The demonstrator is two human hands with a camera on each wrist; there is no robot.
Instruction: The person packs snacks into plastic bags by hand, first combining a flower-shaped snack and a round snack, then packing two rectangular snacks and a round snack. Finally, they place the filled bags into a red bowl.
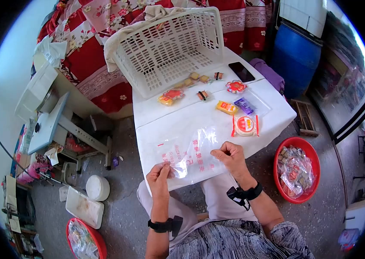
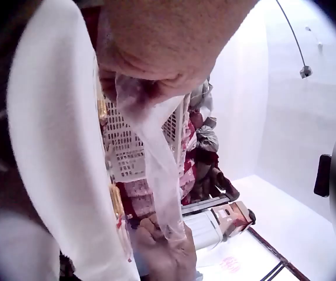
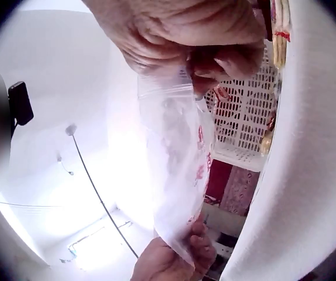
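Observation:
A clear plastic bag [image 1: 186, 157] printed with red characters is stretched between both hands over the near edge of the white-covered table. My left hand [image 1: 159, 176] pinches its left side between thumb and fingers. On the right, my right hand [image 1: 230, 156] grips the opposite side, fingers curled in. In the right wrist view the bag [image 3: 174, 152] hangs as a sheet from one hand to the other. Beyond it lie a round white packet with red print [image 1: 246, 125], a yellow packet [image 1: 227, 107] and a purple packet [image 1: 244, 105].
A white plastic basket [image 1: 169, 47] lies tipped at the table's back, small wrapped snacks [image 1: 194, 77] before it. A phone [image 1: 241, 72] lies at the back right. Red tubs of packets stand on the floor, one right [image 1: 313, 168], one left [image 1: 100, 241]. A blue barrel [image 1: 295, 58] stands behind.

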